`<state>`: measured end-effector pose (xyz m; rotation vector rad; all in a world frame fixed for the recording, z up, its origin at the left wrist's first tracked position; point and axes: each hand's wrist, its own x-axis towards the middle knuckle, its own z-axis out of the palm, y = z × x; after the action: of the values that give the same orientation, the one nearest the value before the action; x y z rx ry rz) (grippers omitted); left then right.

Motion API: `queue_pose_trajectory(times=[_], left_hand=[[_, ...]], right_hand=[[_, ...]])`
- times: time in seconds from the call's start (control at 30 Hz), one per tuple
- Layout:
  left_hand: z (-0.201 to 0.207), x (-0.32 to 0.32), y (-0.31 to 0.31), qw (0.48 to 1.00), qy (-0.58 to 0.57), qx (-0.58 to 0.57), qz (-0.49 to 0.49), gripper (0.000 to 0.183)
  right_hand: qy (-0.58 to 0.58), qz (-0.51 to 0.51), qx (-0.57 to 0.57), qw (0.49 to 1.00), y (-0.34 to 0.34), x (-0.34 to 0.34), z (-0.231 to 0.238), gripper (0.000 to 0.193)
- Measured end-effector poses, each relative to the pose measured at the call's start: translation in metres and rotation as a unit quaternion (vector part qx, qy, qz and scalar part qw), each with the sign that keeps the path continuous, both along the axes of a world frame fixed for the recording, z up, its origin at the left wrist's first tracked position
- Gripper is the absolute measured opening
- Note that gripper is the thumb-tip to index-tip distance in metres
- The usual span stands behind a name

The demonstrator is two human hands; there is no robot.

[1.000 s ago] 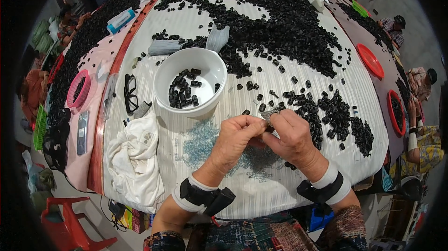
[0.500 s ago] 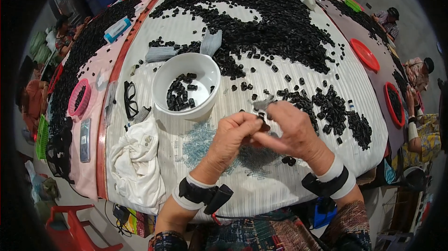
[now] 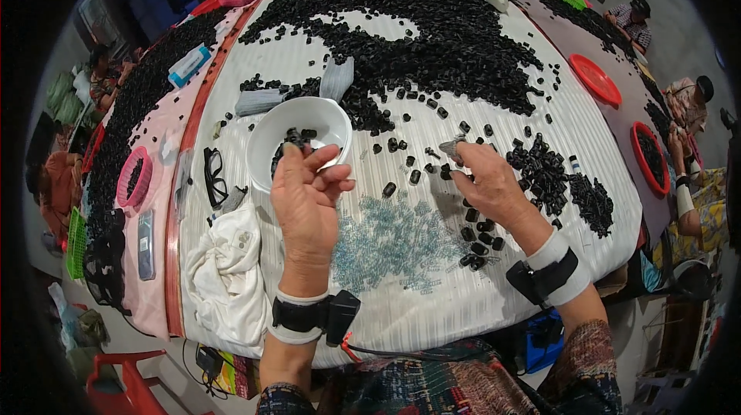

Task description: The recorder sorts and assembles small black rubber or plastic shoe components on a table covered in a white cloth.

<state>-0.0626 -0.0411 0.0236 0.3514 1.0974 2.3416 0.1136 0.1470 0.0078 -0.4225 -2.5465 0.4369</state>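
At white bowl [image 3: 333, 131], left grip [image 3: 306, 205] loosely parted, hold unclear, right grip [image 3: 492, 182] narrowly parted beside black pieces [image 3: 445, 173]

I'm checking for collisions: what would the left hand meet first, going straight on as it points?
Probably the white bowl: the left hand points toward it and overlaps it in the picture. Depth is unclear, so the hand might pass above it.

Worktop [image 3: 486, 295], pale striped cover. Big black-part heap [image 3: 451, 10] far side, smaller black clusters [image 3: 544, 172] right, white bowl [image 3: 333, 131] left, springs [image 3: 394, 241] (bluish, tiny) near middle, glasses [image 3: 214, 177], crumpled white cloth [image 3: 231, 276] left.
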Motion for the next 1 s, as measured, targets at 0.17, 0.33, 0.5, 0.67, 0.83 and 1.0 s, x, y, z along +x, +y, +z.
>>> queue_pose_trajectory(times=[0.17,0.33,0.5,0.67,0.83,1.0], left_hand=[[0.000,-0.011,-0.005,0.998,-0.059,-0.006,0.024,0.041],[-0.001,-0.009,-0.004,0.998,-0.062,0.018,-0.026,0.045],[-0.008,0.004,0.002,0.994,-0.045,-0.031,-0.091,0.030],[-0.014,0.015,0.009,0.989,0.002,-0.095,-0.116,0.019],[-0.009,0.019,0.007,0.976,0.043,-0.141,-0.164,0.017],[-0.022,0.018,0.005,0.966,0.024,-0.067,-0.249,0.026]], right_hand=[[-0.020,0.037,0.028,0.999,-0.008,-0.019,0.000,0.028],[-0.046,0.058,0.064,0.995,-0.018,-0.038,-0.005,0.028],[-0.071,0.061,0.116,0.989,-0.023,-0.046,-0.014,0.029],[-0.020,0.057,0.121,0.991,-0.025,-0.042,-0.006,0.031],[0.099,0.115,0.042,0.987,-0.050,-0.039,0.035,0.034],[0.145,0.191,0.081,0.967,-0.061,-0.041,0.045,0.035]])
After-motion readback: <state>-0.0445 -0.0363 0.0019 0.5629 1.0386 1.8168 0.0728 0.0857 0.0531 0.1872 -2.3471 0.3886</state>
